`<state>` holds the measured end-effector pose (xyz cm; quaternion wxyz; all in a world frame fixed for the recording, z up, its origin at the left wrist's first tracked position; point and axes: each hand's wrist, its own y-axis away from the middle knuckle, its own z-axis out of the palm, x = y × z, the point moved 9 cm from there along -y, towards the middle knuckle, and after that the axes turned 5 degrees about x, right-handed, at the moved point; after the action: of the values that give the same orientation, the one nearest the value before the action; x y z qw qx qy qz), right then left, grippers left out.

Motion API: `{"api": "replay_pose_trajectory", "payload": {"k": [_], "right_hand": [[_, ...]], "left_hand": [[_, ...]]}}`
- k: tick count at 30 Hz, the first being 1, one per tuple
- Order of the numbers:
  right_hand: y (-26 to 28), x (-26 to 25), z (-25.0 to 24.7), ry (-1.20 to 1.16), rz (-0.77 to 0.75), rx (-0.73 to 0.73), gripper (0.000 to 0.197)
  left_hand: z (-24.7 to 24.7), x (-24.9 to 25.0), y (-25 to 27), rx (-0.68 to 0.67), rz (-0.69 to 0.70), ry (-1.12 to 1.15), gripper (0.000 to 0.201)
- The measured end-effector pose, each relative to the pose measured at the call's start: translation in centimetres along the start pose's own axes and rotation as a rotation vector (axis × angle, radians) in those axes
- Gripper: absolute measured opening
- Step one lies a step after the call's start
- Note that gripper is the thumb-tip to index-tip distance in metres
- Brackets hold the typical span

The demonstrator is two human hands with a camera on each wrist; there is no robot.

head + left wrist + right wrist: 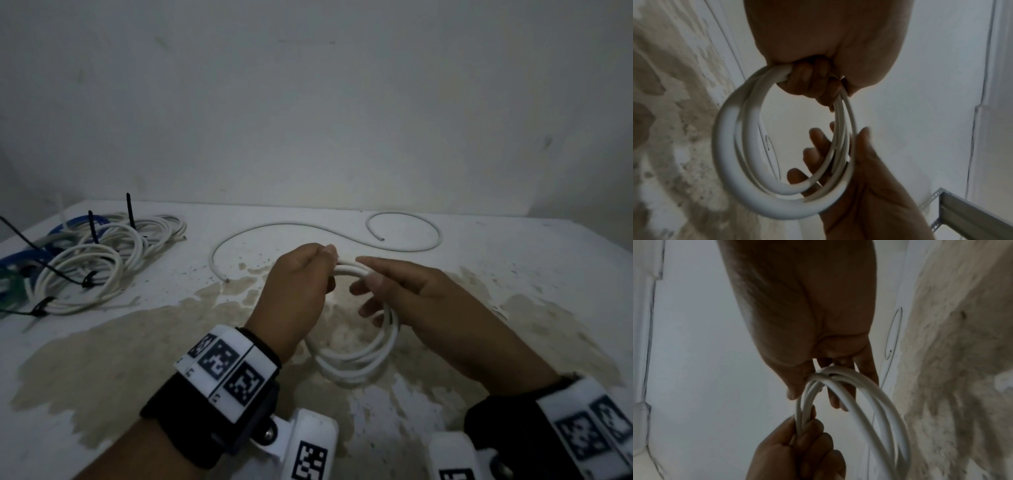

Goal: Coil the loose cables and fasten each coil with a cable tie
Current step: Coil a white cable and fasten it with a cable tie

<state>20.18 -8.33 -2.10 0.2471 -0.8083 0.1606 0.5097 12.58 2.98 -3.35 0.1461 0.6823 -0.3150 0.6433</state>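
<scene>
Head view: left hand (294, 291) fist-grips white cable coil (356, 359); right hand (411, 294) fingers loose through it.
Risk: unfastened loops below the fist may spring apart if the grip slackens.

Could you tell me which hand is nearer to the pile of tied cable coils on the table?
The left hand. It grips the white coil at mid-table, and the tied coils lie further out to its left. The right hand sits on the coil's far side from them.

White cable coil (356, 356) of several loops, upright above the near-centre table, its top gripped.
</scene>
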Motion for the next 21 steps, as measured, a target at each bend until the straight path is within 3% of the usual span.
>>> {"api": "replay_pose_trajectory", "payload": {"k": [6, 8, 11, 13, 15, 17, 21], "right_hand": [[-0.2, -0.2, -1.0, -0.019, -0.074, 0.123, 0.022], [-0.2, -0.3, -1.0, 0.026, -0.105, 0.121, 0.022], [-0.1, -1.2, 0.0, 0.227, -0.209, 0.074, 0.028], [0.1, -1.5, 0.4, 0.266, -0.247, 0.080, 0.028], [0.0, -1.5, 0.3, 0.276, -0.260, 0.135, 0.021], [-0.3, -0.6, -0.4, 0.205, -0.182, 0.185, 0.011], [-0.2, -0.5, -1.1, 0.100, -0.132, 0.205, 0.013]], "left_hand": [[1.0, -0.4, 0.6, -0.144, -0.143, 0.302, 0.031], [0.7, -0.1, 0.3, -0.137, -0.044, 0.160, 0.028], [0.1, 1.5, 0.1, -0.058, 0.267, -0.223, 0.030], [1.1, 1.8, 0.5, -0.130, 0.321, -0.236, 0.033], [2.0, 1.8, 0.8, -0.196, 0.300, -0.221, 0.033], [1.7, 1.7, 0.5, -0.143, 0.295, -0.219, 0.030], [1.6, 0.9, 0.6, -0.107, 0.121, 0.040, 0.042]]}}
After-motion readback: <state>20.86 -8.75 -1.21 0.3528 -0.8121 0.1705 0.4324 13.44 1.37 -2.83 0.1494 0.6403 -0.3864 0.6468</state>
